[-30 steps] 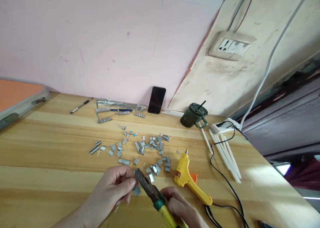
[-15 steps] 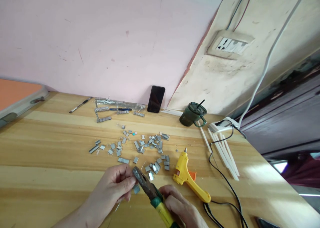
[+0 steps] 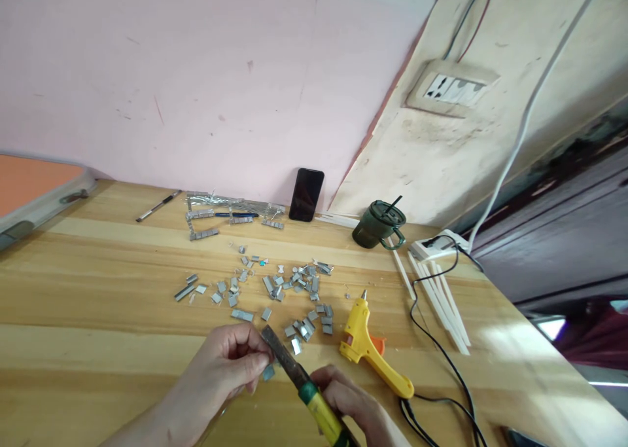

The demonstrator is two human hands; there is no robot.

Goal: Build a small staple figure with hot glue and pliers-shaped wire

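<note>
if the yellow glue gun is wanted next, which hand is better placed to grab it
Probably the right hand: it is nearer the glue gun, though it holds the pliers and must release them first. The left hand is farther away.

Left hand, right hand and left forearm are bare, the last seemingly marked.

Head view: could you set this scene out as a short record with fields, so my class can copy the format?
Surface: wooden table
Left grip: left hand, fingertips pinched beside the tip of the pliers; what they hold is mostly hidden
Right grip: right hand, around the pliers' yellow-and-green handles
Middle: small grey pieces, scattered
Right side: yellow glue gun, lying down; white sticks
Back: black phone, propped against the pink wall; dark green mug, lidded
</note>
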